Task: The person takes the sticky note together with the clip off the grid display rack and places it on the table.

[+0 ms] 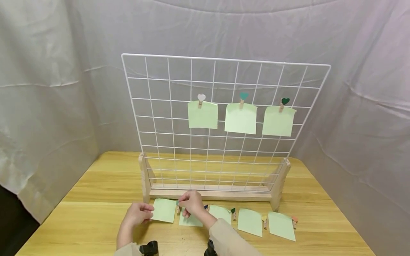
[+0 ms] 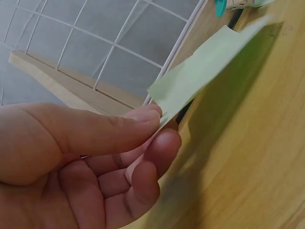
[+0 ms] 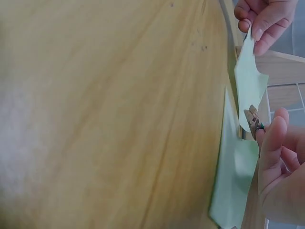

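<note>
My left hand (image 1: 136,215) pinches a pale green paper note (image 1: 164,210) by its edge, thumb on one face. In the left wrist view the note (image 2: 200,67) is lifted at a slant, casting a shadow on the wood. My right hand (image 1: 193,204) pinches a small wooden clothespin (image 1: 178,209) with a teal heart by its heart end. The right wrist view puts this clothespin (image 3: 252,119) right by the held note (image 3: 248,71); whether it bites the paper I cannot tell. Under my right hand lies another green note (image 1: 190,221), partly covered.
A white wire grid (image 1: 205,145) stands in a wooden base (image 1: 211,194) behind my hands. Three green notes hang on it from heart clothespins, one being a white-heart clothespin (image 1: 200,99). To the right, more notes, such as one green note (image 1: 250,222), alternate with clothespins along the table (image 1: 320,227).
</note>
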Tool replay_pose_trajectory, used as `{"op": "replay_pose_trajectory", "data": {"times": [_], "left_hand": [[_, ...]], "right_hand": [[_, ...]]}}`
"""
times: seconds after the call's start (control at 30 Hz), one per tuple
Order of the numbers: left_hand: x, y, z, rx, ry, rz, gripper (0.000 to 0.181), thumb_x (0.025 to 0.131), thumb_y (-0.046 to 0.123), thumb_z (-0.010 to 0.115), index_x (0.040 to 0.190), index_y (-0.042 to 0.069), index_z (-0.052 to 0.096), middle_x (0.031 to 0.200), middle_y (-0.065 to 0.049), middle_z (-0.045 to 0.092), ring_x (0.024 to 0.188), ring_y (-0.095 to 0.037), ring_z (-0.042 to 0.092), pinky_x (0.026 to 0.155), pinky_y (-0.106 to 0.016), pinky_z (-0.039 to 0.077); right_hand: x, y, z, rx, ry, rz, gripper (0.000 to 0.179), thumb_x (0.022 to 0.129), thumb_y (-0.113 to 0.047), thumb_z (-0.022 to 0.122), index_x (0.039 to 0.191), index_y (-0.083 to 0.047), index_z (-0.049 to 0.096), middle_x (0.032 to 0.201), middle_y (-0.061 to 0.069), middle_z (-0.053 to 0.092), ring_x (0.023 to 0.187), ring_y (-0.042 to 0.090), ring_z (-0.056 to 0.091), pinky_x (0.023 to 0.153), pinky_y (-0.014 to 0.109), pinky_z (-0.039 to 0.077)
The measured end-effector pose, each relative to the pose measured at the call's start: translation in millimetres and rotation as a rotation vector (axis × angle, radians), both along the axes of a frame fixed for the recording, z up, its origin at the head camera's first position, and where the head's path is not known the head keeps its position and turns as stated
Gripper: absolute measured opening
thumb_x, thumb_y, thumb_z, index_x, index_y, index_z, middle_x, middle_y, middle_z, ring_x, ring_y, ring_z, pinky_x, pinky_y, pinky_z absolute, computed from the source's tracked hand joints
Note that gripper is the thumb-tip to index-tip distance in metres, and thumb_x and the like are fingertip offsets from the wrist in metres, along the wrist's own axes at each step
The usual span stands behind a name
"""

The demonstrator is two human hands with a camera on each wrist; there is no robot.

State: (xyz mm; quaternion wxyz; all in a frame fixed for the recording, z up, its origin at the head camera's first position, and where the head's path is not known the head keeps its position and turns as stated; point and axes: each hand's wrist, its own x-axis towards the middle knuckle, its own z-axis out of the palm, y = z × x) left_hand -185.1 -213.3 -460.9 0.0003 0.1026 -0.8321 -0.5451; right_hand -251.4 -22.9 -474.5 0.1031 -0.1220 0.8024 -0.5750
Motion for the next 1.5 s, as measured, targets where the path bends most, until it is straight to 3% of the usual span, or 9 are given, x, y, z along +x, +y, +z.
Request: {"op": "replay_pose_trajectory", "data": {"times": [0.27, 0.53, 1.1, 1.5], "left_hand": [[1.2, -0.2, 0.8, -0.042, -0.002, 0.01, 0.01, 0.071, -0.014, 0.059, 0.081, -0.013, 0.059, 0.066, -0.012, 0.058, 0.052, -0.018, 0.055, 0.049, -0.029, 0.045], [4.0, -0.1, 1.1, -0.064, -0.094, 0.004, 0.006, 0.073, -0.008, 0.06, 0.079, -0.009, 0.059, 0.064, -0.005, 0.057, 0.055, -0.017, 0.056, 0.051, -0.031, 0.046], [6.4, -0.5, 8.0, -0.091, -0.12, 0.006, 0.011, 0.075, -0.003, 0.06, 0.084, -0.01, 0.059, 0.067, -0.004, 0.058, 0.056, -0.017, 0.056, 0.048, -0.029, 0.044], [2.2, 4.6, 14.2, -0.135, -0.032, -0.015, 0.014, 0.08, -0.001, 0.058, 0.088, -0.011, 0.058, 0.07, -0.007, 0.057, 0.059, -0.018, 0.055, 0.055, -0.032, 0.046]], "right_hand": [[-0.5, -1.1, -2.3, 0.02, 0.022, 0.01, 0.004, 0.077, 0.005, 0.063, 0.074, 0.003, 0.064, 0.06, 0.006, 0.06, 0.031, 0.007, 0.045, 0.033, 0.026, 0.043], [3.3, -3.8, -5.6, 0.029, 0.08, 0.026, 0.006, 0.076, 0.008, 0.062, 0.072, 0.003, 0.064, 0.058, 0.005, 0.059, 0.032, 0.007, 0.045, 0.033, 0.025, 0.043], [4.1, -2.1, -4.3, 0.014, 0.125, 0.057, 0.006, 0.076, 0.01, 0.061, 0.073, 0.005, 0.064, 0.056, 0.007, 0.059, 0.032, 0.007, 0.044, 0.033, 0.025, 0.042], [-4.9, 10.8, 9.4, -0.004, 0.145, 0.04, 0.004, 0.078, 0.006, 0.061, 0.076, 0.005, 0.065, 0.062, 0.012, 0.06, 0.033, 0.007, 0.045, 0.034, 0.025, 0.043]]}}
